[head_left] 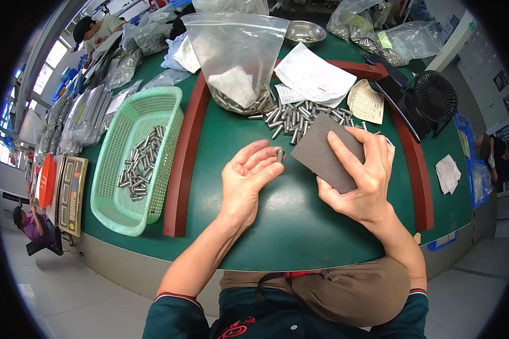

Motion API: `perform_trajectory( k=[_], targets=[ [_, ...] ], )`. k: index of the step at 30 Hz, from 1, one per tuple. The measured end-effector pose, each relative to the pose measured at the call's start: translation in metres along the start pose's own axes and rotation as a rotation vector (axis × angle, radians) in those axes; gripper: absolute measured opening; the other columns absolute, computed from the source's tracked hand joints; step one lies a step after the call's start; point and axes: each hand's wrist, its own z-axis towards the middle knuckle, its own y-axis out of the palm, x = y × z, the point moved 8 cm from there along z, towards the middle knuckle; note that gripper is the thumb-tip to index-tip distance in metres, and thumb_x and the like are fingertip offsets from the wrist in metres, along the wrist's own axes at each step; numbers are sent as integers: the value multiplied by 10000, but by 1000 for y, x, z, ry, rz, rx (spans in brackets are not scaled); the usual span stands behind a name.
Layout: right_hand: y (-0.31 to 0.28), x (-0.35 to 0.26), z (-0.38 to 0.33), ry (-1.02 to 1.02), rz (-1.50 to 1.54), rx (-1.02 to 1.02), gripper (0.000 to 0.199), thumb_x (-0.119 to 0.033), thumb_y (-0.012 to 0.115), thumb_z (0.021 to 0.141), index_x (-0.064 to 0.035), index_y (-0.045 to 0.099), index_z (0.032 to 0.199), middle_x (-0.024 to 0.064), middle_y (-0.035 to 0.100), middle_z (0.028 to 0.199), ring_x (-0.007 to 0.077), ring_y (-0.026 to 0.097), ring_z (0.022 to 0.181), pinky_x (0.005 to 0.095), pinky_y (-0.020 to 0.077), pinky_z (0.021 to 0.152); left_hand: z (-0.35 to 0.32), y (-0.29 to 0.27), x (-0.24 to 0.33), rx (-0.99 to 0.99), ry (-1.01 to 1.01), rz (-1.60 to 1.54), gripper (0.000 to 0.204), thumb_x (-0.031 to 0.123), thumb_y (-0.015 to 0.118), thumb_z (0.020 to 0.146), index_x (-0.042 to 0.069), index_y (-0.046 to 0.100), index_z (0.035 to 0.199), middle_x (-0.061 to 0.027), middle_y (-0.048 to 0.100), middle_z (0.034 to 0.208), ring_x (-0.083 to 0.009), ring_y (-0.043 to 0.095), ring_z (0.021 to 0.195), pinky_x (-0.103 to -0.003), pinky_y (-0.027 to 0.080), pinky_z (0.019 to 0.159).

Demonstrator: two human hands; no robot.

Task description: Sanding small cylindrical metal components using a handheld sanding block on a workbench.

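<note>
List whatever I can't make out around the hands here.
Head view:
Underside of the grey block in the right hand: faces away.
Lower end of the metal pin in the left hand: apparently behind the thumb.
Part of the pin pile: behind the block.
Shirt: cut off by the lower edge.

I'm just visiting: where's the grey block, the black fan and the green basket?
Grey block (321, 156), head view: its broad flat face.
Black fan (435, 93), head view: middle of its round grille.
Green basket (150, 114), head view: bare floor near its far end.
</note>
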Motion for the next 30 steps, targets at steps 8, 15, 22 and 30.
perform_trajectory(
  k=[8,15,22,30],
  targets=[
    [0,2,0,29,20,30,652,-212,759,543,-105,667,1179,140,572,1098,278,528,925,403,337,825,-2,5,-6,-40,-75,-15,550,-14,748,808,-78,481,1285,-161,669,1104,-214,668,1005,-312,527,934],
    [1,-1,0,14,33,47,660,-218,763,546,-109,662,1189,142,572,1110,273,529,926,403,335,832,-4,5,-7,-25,-92,-24,559,-45,761,783,-66,495,1274,-147,670,1090,-168,660,959,-280,527,909],
    [3,-12,0,-53,-61,2,644,-228,760,548,-110,665,1174,139,566,1130,273,530,932,402,331,847,-3,1,-5,2,-68,-17,562,-39,761,786,-74,490,1276,-147,666,1095,-179,658,967,-286,523,917],
    [-5,8,2,57,46,40,632,-198,763,520,-60,679,1132,128,568,1069,268,533,920,396,352,805,1,-8,-6,4,-89,-53,588,176,716,885,-104,441,1323,-174,622,1195,-257,618,1122,-346,492,1005]
  ],
)
